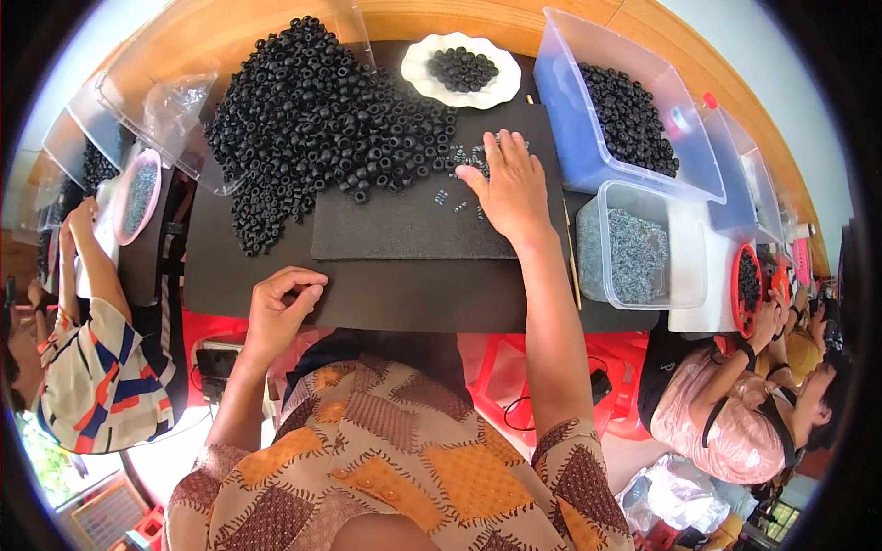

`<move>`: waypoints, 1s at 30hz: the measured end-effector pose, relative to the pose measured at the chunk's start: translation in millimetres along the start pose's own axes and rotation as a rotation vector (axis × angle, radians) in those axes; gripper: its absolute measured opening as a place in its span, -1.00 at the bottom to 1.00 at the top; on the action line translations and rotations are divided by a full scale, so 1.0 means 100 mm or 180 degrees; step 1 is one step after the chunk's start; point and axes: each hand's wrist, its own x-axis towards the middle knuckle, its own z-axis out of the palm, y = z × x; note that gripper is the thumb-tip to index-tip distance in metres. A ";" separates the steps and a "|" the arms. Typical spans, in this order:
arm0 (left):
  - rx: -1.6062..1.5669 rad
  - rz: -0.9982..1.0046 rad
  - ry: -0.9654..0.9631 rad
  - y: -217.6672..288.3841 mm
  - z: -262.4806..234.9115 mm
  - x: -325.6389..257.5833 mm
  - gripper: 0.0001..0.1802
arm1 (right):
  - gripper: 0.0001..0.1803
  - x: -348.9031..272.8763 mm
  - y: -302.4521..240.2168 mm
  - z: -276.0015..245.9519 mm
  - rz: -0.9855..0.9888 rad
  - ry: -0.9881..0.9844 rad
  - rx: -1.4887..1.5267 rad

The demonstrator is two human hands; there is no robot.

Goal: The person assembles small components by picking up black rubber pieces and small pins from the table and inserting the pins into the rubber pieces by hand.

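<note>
My right hand [513, 186] lies open, palm down and fingers stretched, over small clear bluish pieces [441, 196] scattered on a black mat [404, 230]. Some of those pieces show around its fingertips and thumb; what lies under the palm is hidden. My left hand [283, 308] rests at the table's near edge, fingers curled in toward the thumb, with nothing seen in it. A big heap of black, hollow round parts [312, 110] covers the mat's far left side and the table beside it. Beyond my right hand, a white scalloped plate [416, 69] holds more black parts.
On the right stand a large clear bin [570, 151] of black parts and a smaller tub [593, 248] of tiny clear pieces. A thin stick [574, 262] lies alongside the mat. Co-workers sit at the left [101, 367] and right [721, 413], near red stools [514, 367].
</note>
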 end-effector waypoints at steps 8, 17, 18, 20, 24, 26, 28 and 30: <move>0.0278 -0.0368 -0.0046 0.28 0.00 0.13 -0.87 | -0.30 -0.24 -0.04 -0.26 -0.0534 -0.0038 0.0519; 0.1834 0.1531 0.0256 0.66 0.09 1.16 -0.86 | -0.36 -0.24 0.25 -0.18 -0.0415 0.0326 0.0557; 0.1843 0.1520 0.0269 0.70 0.11 1.25 -0.86 | -0.36 -0.26 0.24 -0.17 -0.0430 0.0324 0.0567; 0.2275 0.2238 0.0388 0.76 0.19 1.44 -0.78 | -0.37 -0.28 0.24 -0.14 -0.0483 0.0393 0.0354; 0.2406 0.2579 0.0255 0.84 0.36 1.87 -0.71 | -0.40 -0.25 0.23 -0.15 -0.0537 0.0563 0.0355; 0.2490 0.2921 0.0044 0.81 0.46 2.11 -0.70 | -0.44 -0.24 0.25 -0.14 -0.0595 0.0777 0.0461; 0.2612 0.2884 -0.0135 0.77 0.50 2.25 -0.71 | -0.46 -0.23 0.26 -0.13 -0.0643 0.0822 0.0521; 0.2743 0.2733 -0.0526 0.73 0.52 2.31 -0.73 | -0.48 -0.22 0.28 -0.14 -0.0682 0.0866 0.0570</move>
